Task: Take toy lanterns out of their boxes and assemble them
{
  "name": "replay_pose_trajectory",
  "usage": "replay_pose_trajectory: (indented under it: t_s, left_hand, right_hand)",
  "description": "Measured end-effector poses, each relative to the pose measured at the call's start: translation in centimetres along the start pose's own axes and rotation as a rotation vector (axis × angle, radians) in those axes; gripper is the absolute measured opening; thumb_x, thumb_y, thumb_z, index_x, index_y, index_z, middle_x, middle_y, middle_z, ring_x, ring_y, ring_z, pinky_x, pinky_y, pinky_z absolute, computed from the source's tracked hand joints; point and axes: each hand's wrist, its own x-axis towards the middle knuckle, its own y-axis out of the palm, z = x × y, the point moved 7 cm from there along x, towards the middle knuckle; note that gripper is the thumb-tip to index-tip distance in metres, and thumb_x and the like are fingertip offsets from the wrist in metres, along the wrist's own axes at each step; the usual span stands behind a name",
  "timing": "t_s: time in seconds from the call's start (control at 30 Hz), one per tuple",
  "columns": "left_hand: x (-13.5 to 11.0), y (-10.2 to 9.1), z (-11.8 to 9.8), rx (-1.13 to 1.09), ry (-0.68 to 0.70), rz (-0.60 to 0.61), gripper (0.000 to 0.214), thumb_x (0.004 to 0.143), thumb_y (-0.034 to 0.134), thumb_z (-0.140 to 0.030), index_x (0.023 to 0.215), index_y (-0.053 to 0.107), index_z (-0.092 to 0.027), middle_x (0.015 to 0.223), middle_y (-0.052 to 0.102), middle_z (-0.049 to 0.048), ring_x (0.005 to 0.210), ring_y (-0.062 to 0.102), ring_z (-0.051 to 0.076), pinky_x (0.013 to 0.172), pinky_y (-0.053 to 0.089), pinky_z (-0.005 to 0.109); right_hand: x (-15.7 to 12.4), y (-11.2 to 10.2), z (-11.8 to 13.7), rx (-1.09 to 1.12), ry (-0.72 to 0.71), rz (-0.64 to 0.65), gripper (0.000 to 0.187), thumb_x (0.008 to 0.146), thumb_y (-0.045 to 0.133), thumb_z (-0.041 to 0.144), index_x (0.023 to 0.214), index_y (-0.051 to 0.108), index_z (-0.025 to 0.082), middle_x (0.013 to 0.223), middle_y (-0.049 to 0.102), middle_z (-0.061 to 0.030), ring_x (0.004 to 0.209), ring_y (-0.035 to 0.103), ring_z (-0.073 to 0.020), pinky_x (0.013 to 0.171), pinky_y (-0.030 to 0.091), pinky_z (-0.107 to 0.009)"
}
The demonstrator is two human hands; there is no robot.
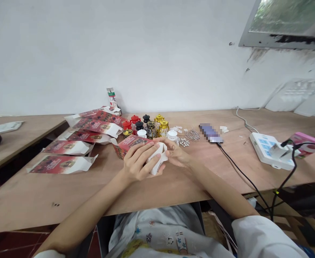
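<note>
Red carton (132,142) in both hands, middle of the plywood table (173,182).

Left hand (138,163) lies over the carton's white open end, fingers curled down and gripping it. Right hand (175,152) meets that end from the other side, fingers bent against the flap; whether they pinch it is hidden. Carton rests on the table, just in front of a cluster of small lanterns (149,127). Flat cartons (74,147) fan out to the left. Power strip (270,150) well off to the right.
</note>
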Motion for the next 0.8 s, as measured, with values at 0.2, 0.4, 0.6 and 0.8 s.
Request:
replay_pose_trajectory:
  t_s: [0.2, 0.4, 0.6, 0.8]
  left_hand:
    - [0.2, -0.9, -0.7, 0.005, 0.048, -0.063, 0.039, 0.069, 0.067, -0.039, 0.101, 0.048, -0.027, 0.095, 0.072, 0.0036, 0.088, 0.070, 0.021, 0.072, 0.056, 0.034]
    - [0.1, -0.7, -0.3, -0.004, 0.020, -0.031, 0.043, 0.068, 0.068, -0.040, 0.104, 0.047, -0.029, 0.095, 0.073, 0.0016, 0.087, 0.070, 0.021, 0.071, 0.056, 0.035]
    - [-0.1, -0.9, -1.1, 0.017, 0.141, -0.062, 0.035, 0.069, 0.070, -0.040, 0.096, 0.050, -0.027, 0.095, 0.073, 0.0019, 0.093, 0.069, 0.021, 0.076, 0.055, 0.035]
    - [-1.9, 0.3, -0.6, -0.064, 0.115, 0.122, 0.047, 0.070, 0.072, -0.035, 0.108, 0.046, -0.044, 0.085, 0.072, -0.0133, 0.077, 0.071, 0.014, 0.083, 0.049, 0.033]
  right_hand:
    - [0.0, -0.3, -0.1, 0.023, 0.023, 0.035, 0.049, 0.056, 0.084, 0.033, 0.101, 0.065, 0.025, 0.100, 0.065, -0.0007, 0.085, 0.060, -0.0111, 0.070, 0.051, -0.021]
    - [-0.1, -0.1, 0.3, -0.135, -0.049, -0.022, 0.046, 0.061, 0.081, 0.037, 0.101, 0.063, 0.025, 0.109, 0.064, -0.0036, 0.094, 0.060, -0.0148, 0.073, 0.051, -0.025]
    - [-0.2, 0.5, 1.7, -0.196, -0.180, -0.009, 0.037, 0.060, 0.081, 0.033, 0.090, 0.061, 0.023, 0.117, 0.062, -0.0051, 0.106, 0.058, -0.0187, 0.088, 0.048, -0.035]
    - [-0.1, 0.5, 1.8, -0.114, -0.169, 0.015, 0.044, 0.055, 0.082, 0.044, 0.081, 0.054, 0.023, 0.127, 0.056, -0.0066, 0.111, 0.056, -0.0228, 0.091, 0.047, -0.041]
